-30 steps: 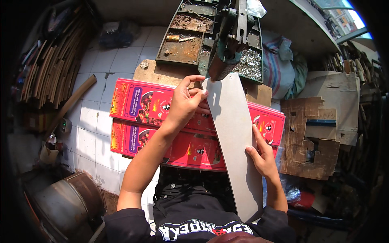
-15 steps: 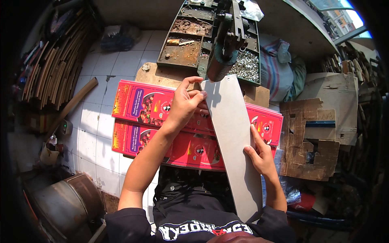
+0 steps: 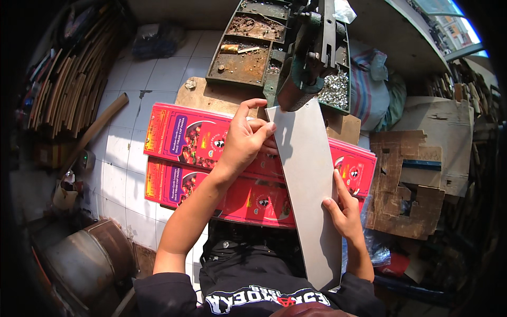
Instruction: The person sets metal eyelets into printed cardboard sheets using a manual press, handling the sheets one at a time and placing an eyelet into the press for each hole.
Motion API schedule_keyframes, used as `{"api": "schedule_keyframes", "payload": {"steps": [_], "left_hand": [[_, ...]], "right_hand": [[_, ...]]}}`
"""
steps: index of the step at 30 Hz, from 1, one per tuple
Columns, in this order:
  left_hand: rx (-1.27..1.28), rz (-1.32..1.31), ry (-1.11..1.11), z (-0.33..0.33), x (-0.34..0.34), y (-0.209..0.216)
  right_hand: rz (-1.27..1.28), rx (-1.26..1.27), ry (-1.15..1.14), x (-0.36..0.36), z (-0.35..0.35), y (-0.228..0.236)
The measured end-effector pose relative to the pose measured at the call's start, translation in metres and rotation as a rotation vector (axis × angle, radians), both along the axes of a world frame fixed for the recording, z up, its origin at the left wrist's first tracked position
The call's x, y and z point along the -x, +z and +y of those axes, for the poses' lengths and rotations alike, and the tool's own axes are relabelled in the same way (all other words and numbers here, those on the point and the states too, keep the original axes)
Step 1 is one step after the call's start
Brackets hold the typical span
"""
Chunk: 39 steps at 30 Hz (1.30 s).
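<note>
A long grey cardboard panel (image 3: 311, 174) slants away from my lap, its narrow far end under the head of a dark metal hand press (image 3: 302, 87). My left hand (image 3: 247, 138) pinches the panel's left edge near that end, thumb on top and index finger raised and bent. Farther down, my right hand (image 3: 344, 211) grips the right edge, its thumb lying on the grey face. Beneath the panel lie two stacks of red printed cards, a far stack (image 3: 203, 138) and a near stack (image 3: 232, 203), partly covered by it and my left forearm.
Beside the press, a compartmented metal tray (image 3: 240, 61) holds small silvery pieces (image 3: 334, 90) and scraps. Torn brown cardboard (image 3: 393, 185) and a striped sack (image 3: 369, 87) stand on the right. Stacked boards (image 3: 79, 90), a wooden pole (image 3: 100, 124) and a rusty metal drum (image 3: 84, 264) are leftward.
The view has shifted slightly, so the press and tray appear farther right. Both hands keep their grip on the panel, whose far end stays under the press.
</note>
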<state>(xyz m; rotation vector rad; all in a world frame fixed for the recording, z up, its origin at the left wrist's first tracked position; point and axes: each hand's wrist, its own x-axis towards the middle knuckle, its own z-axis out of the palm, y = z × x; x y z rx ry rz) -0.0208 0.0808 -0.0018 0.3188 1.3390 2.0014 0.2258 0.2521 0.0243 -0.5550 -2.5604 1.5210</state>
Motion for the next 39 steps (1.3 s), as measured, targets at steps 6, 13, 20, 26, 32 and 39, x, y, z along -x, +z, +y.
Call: {"api": "schedule_keyframes", "payload": {"steps": [6,13,20,26,32,39], "left_hand": [[0.036,0.012,0.029,0.003,0.001,0.002],[0.000,-0.018,-0.030,-0.007,-0.015,0.010],[-0.137,-0.045,-0.045,-0.043,-0.046,0.037],[-0.205,0.005,-0.038,-0.058,-0.056,0.056],[-0.166,0.119,0.130,-0.074,-0.067,0.066],[-0.330,-0.023,-0.039,-0.117,-0.075,0.091]], "right_hand": [[-0.058,0.212,-0.063,-0.003,-0.002,0.008],[0.023,0.452,-0.021,-0.019,-0.003,0.010],[-0.116,1.289,0.273,-0.071,-0.017,0.002],[-0.116,1.551,0.201,-0.068,-0.069,0.026],[-0.081,0.686,0.368,-0.079,-0.045,0.038],[0.188,-0.551,0.271,-0.075,-0.042,0.070]]}}
